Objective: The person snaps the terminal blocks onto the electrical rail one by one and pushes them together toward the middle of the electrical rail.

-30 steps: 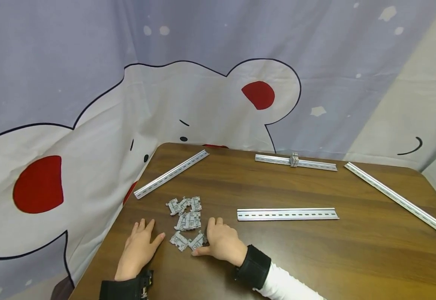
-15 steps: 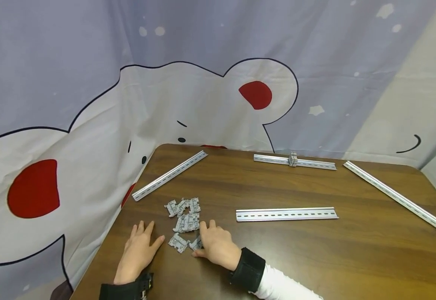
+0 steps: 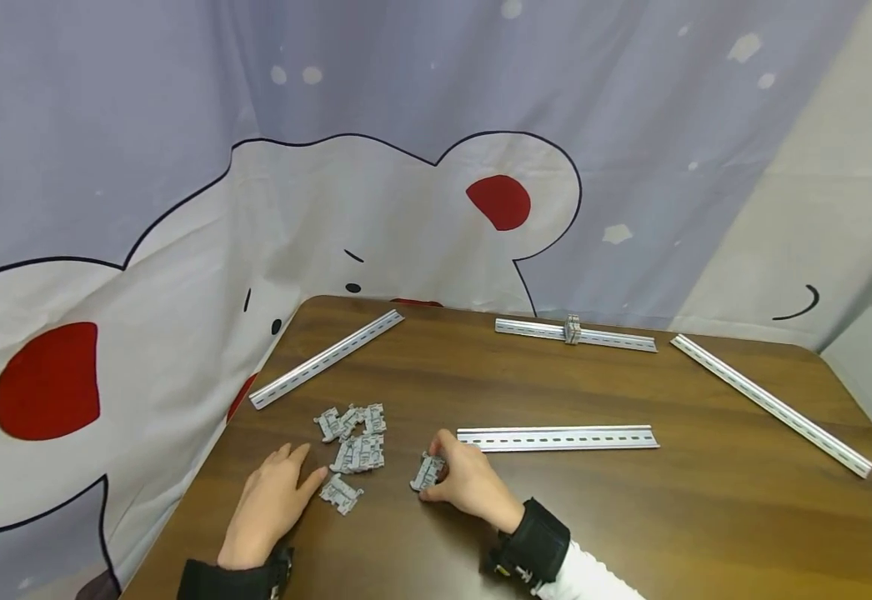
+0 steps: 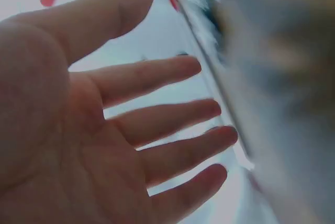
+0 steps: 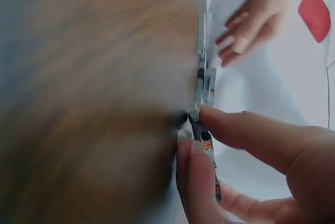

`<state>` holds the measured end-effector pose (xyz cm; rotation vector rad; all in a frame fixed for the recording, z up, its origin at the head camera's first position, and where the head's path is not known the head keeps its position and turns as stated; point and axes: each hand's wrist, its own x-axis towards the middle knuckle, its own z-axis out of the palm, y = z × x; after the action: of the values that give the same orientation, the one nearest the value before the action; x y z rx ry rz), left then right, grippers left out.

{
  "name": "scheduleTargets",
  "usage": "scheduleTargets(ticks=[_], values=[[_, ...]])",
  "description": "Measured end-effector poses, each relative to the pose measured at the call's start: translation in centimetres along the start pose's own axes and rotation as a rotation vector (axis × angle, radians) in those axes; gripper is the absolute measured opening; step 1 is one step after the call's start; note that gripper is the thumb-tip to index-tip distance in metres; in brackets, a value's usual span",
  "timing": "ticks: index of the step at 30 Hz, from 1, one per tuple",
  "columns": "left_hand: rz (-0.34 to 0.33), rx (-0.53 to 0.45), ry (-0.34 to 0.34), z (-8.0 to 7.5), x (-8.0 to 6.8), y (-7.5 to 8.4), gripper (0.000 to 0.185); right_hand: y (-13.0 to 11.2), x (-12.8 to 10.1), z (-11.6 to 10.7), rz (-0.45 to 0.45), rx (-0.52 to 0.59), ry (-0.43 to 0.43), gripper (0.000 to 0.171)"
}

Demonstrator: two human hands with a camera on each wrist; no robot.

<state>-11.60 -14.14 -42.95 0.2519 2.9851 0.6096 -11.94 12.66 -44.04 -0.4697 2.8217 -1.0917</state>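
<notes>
My right hand pinches a grey terminal block between thumb and fingers, low over the table just left of the near DIN rail. The right wrist view shows the block's narrow edge, with orange spots, between the fingertips. My left hand lies at the table's left with fingers spread; its palm faces the left wrist camera and holds nothing. Beside its thumb is a single terminal block, and behind that a cluster of several blocks.
Other slotted metal DIN rails lie around the wooden table: a slanted left rail, a back rail carrying mounted terminal blocks, and a slanted right rail. A printed curtain hangs behind the table.
My right hand has taken a terminal block from the near end of the pile and moved it right, toward the near rail. My left hand stays in place.
</notes>
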Motion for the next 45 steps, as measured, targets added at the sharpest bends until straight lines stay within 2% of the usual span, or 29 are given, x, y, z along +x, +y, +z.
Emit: scheduleTargets(ticks=[5,8,11,15,18,21,24,28,32,39,45], values=[[0.236,0.036,0.11,-0.7,1.5,4.8,0.042,1.3,-0.5,-0.8,0.005,0.062,0.035,0.039],[0.354,0.031,0.102,-0.3,3.1,8.1,0.039,2.0,-0.7,-1.7,0.008,0.064,0.05,0.036],[0.413,0.052,0.085,0.6,4.8,10.9,0.038,2.7,-1.2,-3.0,0.043,0.042,0.05,0.035],[0.421,0.078,0.073,2.4,6.8,13.6,0.031,3.4,-1.8,-5.1,0.136,-0.012,0.086,0.03],[0.395,0.064,0.046,3.7,7.9,14.4,0.025,3.6,-1.6,-5.9,0.182,-0.053,0.142,0.02],[0.377,0.057,0.029,4.6,8.6,15.0,0.026,3.9,-0.9,-6.3,0.183,-0.091,0.2,0.01],[0.366,0.055,0.02,5.3,9.1,15.3,0.031,4.1,0.0,-6.3,0.198,-0.128,0.192,0.005],[0.349,0.059,-0.002,5.9,9.5,15.5,0.031,3.9,0.9,-6.0,0.231,-0.165,0.112,0.022],[0.339,0.031,-0.003,6.0,9.7,15.6,0.029,3.4,1.6,-5.7,0.226,-0.217,0.086,0.035],[0.331,-0.018,0.008,6.2,9.9,15.5,0.021,2.5,2.2,-4.8,0.248,-0.326,0.082,0.036],[0.319,-0.039,0.021,6.6,9.8,15.3,0.015,2.3,2.2,-3.9,0.201,-0.399,0.123,0.038]])
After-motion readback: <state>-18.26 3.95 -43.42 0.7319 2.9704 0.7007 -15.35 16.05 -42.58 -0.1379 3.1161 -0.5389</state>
